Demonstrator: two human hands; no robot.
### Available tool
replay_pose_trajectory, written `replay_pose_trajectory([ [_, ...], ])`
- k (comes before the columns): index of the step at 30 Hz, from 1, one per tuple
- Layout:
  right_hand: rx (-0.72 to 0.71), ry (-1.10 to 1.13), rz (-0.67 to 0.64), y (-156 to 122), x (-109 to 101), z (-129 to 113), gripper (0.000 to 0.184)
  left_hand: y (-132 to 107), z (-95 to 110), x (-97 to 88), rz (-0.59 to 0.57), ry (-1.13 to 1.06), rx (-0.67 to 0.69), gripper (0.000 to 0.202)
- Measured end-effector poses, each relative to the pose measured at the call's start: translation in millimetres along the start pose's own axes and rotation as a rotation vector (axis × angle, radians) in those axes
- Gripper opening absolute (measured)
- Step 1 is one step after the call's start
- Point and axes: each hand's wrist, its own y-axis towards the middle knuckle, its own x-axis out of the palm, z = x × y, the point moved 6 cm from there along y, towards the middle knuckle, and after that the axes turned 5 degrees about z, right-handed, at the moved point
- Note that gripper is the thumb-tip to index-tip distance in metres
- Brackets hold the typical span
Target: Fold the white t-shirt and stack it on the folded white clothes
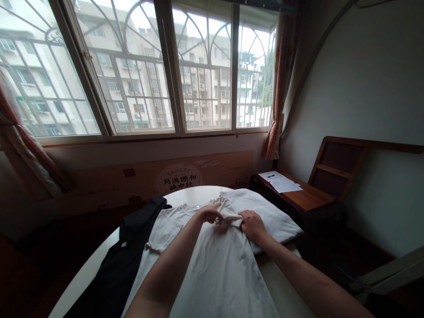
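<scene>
A pale T-shirt (218,265) lies spread over the round white table (89,269), its collar toward the window and one sleeve flat on the left. My left hand (210,213) is closed on the shirt's fabric near the right shoulder. Beside it, my right hand (252,224) grips the edge of the right sleeve, and the cloth between the two hands is bunched and slightly raised. Folded white cloth (261,210) lies under and beyond my right hand. Dark clothing (112,269) lies along the shirt's left side.
A low wooden table (309,194) with white papers (281,182) and a pen stands at the right by the wall. Behind it leans a wooden-framed panel (341,163). Barred windows (205,79) and tied curtains (274,115) line the far side, above a printed board (212,170).
</scene>
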Motion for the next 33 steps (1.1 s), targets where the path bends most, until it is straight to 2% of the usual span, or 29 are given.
replay_pose_trajectory([
  [3, -0.011, -0.018, -0.011, -1, 3, 2, 0.043, -3, 7, -3.6, 0.056, 0.049, 0.027, 0.081],
  [9, -0.037, -0.054, -0.037, -4, 9, 1, 0.043, -13, 20, -17.0, 0.274, 0.211, 0.143, 0.051],
  [12, -0.037, -0.06, -0.049, -4, 10, 2, 0.044, -32, 27, -9.9, 0.433, 0.322, 0.253, 0.038],
  [14, -0.035, -0.059, -0.051, -4, 11, 2, 0.044, -48, 33, 6.5, 0.487, 0.397, 0.369, 0.026],
  [16, -0.034, -0.055, -0.047, -4, 11, 2, 0.044, -63, 36, 30.2, 0.464, 0.471, 0.484, 0.017],
  [18, -0.036, -0.047, -0.042, -3, 10, 2, 0.044, -73, 36, 53.7, 0.413, 0.542, 0.563, 0.017],
  [21, -0.044, -0.023, -0.039, -3, 7, 1, 0.043, -76, 34, 75.1, 0.392, 0.622, 0.605, 0.011],
  [23, -0.05, 0.0, -0.035, -5, 4, 0, 0.044, -73, 34, 79.4, 0.411, 0.656, 0.608, 0.006],
  [26, -0.049, 0.039, -0.032, -9, 1, 0, 0.045, -71, 35, 78.0, 0.435, 0.693, 0.629, 0.011],
  [29, -0.061, 0.086, -0.061, -6, -1, 4, 0.048, -75, 33, 77.9, 0.406, 0.725, 0.672, 0.01],
  [33, -0.106, 0.151, -0.165, 30, 1, 10, 0.061, -83, 23, 84.2, 0.38, 0.747, 0.699, 0.008],
])
